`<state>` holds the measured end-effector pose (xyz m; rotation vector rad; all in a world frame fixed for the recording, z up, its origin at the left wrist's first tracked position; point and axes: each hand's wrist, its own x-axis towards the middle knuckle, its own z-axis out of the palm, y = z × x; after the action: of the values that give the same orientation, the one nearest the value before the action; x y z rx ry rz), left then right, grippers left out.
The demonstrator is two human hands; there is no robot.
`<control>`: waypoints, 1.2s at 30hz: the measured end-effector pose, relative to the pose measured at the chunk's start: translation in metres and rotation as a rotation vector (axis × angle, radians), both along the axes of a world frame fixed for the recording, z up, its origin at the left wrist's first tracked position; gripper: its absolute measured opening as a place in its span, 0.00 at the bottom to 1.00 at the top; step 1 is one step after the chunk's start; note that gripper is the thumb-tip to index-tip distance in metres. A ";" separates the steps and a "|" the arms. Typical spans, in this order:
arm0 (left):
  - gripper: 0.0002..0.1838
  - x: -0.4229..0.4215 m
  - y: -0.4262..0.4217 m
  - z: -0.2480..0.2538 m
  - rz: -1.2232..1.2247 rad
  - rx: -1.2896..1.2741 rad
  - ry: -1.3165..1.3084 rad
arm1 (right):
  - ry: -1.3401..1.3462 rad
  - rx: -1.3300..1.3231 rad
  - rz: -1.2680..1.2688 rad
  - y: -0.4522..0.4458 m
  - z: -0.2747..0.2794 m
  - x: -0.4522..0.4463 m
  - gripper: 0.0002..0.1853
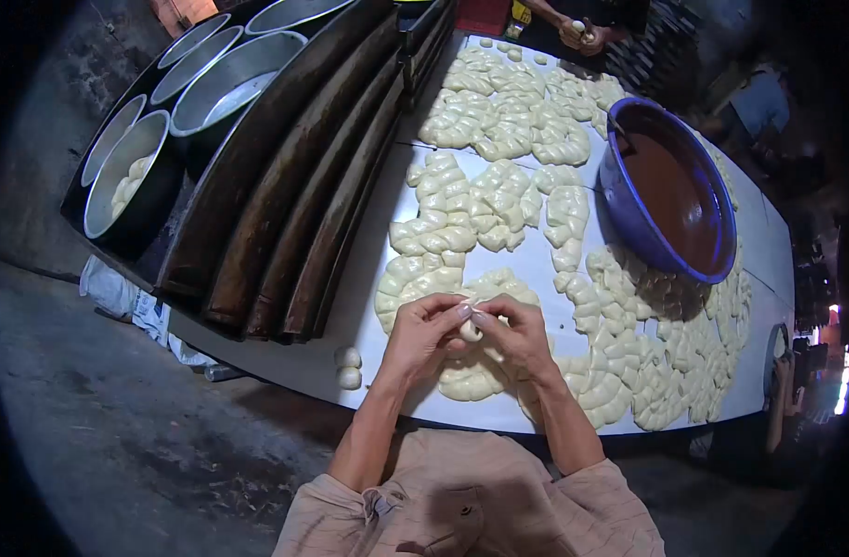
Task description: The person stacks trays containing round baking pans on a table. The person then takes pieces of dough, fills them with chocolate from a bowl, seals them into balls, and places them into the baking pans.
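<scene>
Between my fingertips, above the near edge of the table, is a small piece of pale dough (pixel 471 330). My left hand (pixel 426 336) pinches it from one side, and my right hand (pixel 514 336) pinches it from the other. Under and around both hands lie flattened, glossy clusters of dough pieces (pixel 471 379), pressed against one another. Two small round dough balls (pixel 348 368) sit apart, to the left of my left forearm.
A blue basin (pixel 614 200) of brown liquid stands among the dough at right. Long dark trays (pixel 257 200) are stacked at left, beside deep metal pans (pixel 185 121), one with dough inside. Across the white table (pixel 350 320), another person's hands (pixel 582 37) hold a small dough piece.
</scene>
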<state>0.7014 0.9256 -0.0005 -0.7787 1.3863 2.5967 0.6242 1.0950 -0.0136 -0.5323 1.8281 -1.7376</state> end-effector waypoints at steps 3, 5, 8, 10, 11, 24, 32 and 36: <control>0.13 0.000 -0.011 0.003 -0.014 -0.014 -0.052 | 0.387 -0.028 0.076 -0.003 0.005 0.000 0.13; 0.13 0.002 -0.013 0.002 -0.019 -0.009 -0.025 | 0.507 -0.020 0.107 -0.004 0.014 0.004 0.17; 0.13 0.005 -0.007 0.010 -0.003 -0.012 0.048 | 0.431 -0.030 0.070 0.000 0.000 0.001 0.19; 0.13 0.007 -0.004 0.015 0.005 -0.084 0.104 | 0.518 -0.094 0.014 -0.003 0.002 -0.002 0.18; 0.12 0.008 -0.006 0.012 -0.020 -0.109 0.107 | 0.572 -0.129 -0.038 -0.009 0.002 -0.001 0.17; 0.13 0.019 0.013 0.009 0.009 -0.325 0.287 | 0.543 -0.211 -0.350 -0.035 -0.016 0.019 0.08; 0.14 0.058 0.001 -0.012 0.202 -0.227 0.022 | 0.257 0.154 0.080 -0.034 0.015 0.026 0.12; 0.15 0.089 -0.008 -0.009 0.260 -0.088 -0.058 | 0.417 0.100 0.419 -0.036 0.023 0.040 0.21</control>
<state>0.7907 0.9174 -0.0097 -1.1063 1.4819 2.6885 0.6639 1.0592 0.0095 -1.2118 1.8842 -1.3131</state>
